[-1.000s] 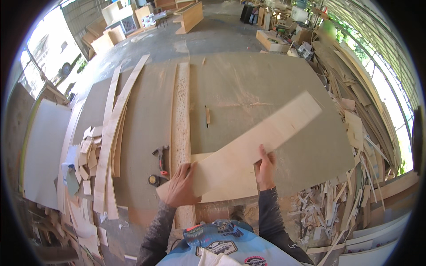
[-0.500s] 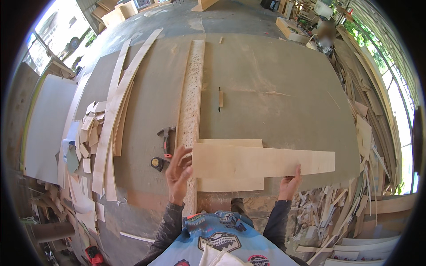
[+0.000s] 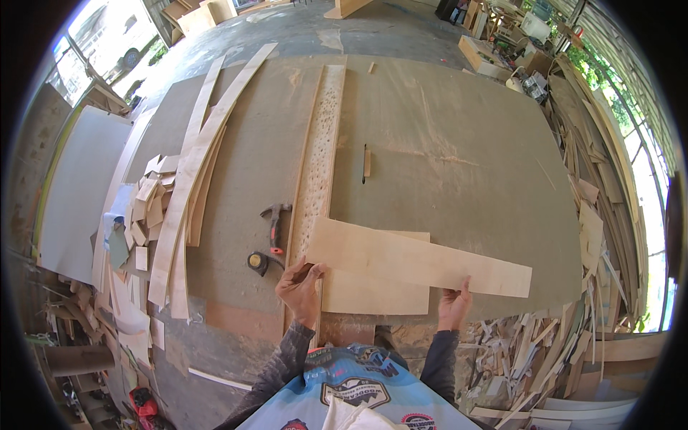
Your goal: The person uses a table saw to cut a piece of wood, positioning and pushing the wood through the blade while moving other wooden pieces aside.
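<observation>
Now a long, pale, flat wooden board [image 3: 423, 258] has been turned, its right end brought nearer the body; its alignment over the wider pale wooden panel [image 3: 373, 295] seems unsettled. It is pinched by the right hand [image 3: 454, 307]; the left hand's [image 3: 299, 288] fingers are narrowly curled at its near left corner, grip unclear. Far beyond the right fingers, a shallow, pale wooden box [image 3: 478, 60] is seen, contents indistinct.

**Wide passage right, obstructed lane left**

Beyond a long pale wooden panel [image 3: 401, 252] barring part of the near edge, the broad brown table [image 3: 487, 143] lies passable toward its far right corner. Left of a long speckled beige board [image 3: 322, 143], a black-and-red claw hammer [image 3: 275, 231] and black-and-yellow tape measure [image 3: 256, 263] block the near lane.
</observation>
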Demonstrator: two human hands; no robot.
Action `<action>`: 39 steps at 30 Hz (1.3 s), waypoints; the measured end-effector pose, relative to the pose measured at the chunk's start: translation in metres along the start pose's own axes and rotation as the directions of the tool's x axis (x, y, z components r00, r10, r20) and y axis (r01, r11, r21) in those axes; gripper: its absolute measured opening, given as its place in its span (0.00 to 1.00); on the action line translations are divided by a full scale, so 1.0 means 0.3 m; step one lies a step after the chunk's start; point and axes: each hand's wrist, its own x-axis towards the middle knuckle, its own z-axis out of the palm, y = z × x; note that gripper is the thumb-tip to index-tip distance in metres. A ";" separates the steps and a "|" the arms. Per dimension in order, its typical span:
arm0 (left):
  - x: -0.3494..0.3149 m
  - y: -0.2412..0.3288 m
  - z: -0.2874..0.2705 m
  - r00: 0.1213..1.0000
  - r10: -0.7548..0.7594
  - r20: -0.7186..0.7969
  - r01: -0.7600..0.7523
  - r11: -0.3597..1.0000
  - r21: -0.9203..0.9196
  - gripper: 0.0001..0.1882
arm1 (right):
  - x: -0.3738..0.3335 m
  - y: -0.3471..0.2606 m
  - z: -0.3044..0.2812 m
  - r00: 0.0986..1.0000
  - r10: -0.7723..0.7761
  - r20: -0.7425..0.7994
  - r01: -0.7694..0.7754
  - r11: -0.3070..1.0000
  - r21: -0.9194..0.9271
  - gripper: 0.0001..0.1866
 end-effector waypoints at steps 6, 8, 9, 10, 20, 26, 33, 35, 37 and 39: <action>0.034 -0.050 0.033 0.989 -0.083 -0.121 0.081 0.996 -0.021 0.10 | 0.064 0.046 0.039 0.999 0.025 -0.033 -0.026 1.000 -0.013 0.15; 0.045 -0.097 0.048 0.971 -0.159 -0.178 0.146 0.986 -0.086 0.11 | 0.095 0.063 0.039 0.999 -0.002 -0.048 0.001 1.000 -0.016 0.16; 0.051 -0.122 0.047 0.959 -0.193 -0.209 0.171 0.978 -0.117 0.12 | 0.114 0.083 0.044 0.999 -0.009 -0.052 0.008 1.000 -0.016 0.16; 0.050 -0.147 0.053 0.932 -0.288 -0.221 0.271 0.957 -0.104 0.12 | 0.155 0.096 0.028 0.998 -0.031 -0.053 0.030 0.999 -0.022 0.17; -0.030 -0.255 0.042 0.827 -0.066 0.558 -0.362 0.697 0.619 0.19 | 0.583 0.137 0.054 0.986 -0.060 -0.157 0.036 0.988 -0.152 0.18; 0.038 -0.295 0.068 0.704 -0.190 0.685 -0.536 0.491 0.687 0.27 | 0.610 0.185 0.138 0.996 0.044 -0.071 -0.059 0.973 -0.225 0.19; 0.278 -0.290 0.117 0.631 -0.240 0.738 -0.743 0.088 0.664 0.51 | 0.601 0.099 0.122 0.939 0.342 -0.030 -0.321 0.844 -0.429 0.20; 0.329 -0.266 0.140 0.588 -0.428 0.687 -0.731 0.084 0.678 0.55 | 0.596 0.063 0.120 0.914 0.401 -0.055 -0.366 0.761 -0.536 0.23; 0.340 -0.250 0.145 0.556 -0.534 0.638 -0.725 0.065 0.686 0.57 | 0.568 0.042 0.147 0.896 0.426 -0.123 -0.392 0.631 -0.669 0.24; 0.338 -0.247 0.153 0.545 -0.565 0.620 -0.728 0.047 0.684 0.59 | 0.547 0.019 0.181 0.894 0.386 -0.227 -0.395 0.440 -0.807 0.24</action>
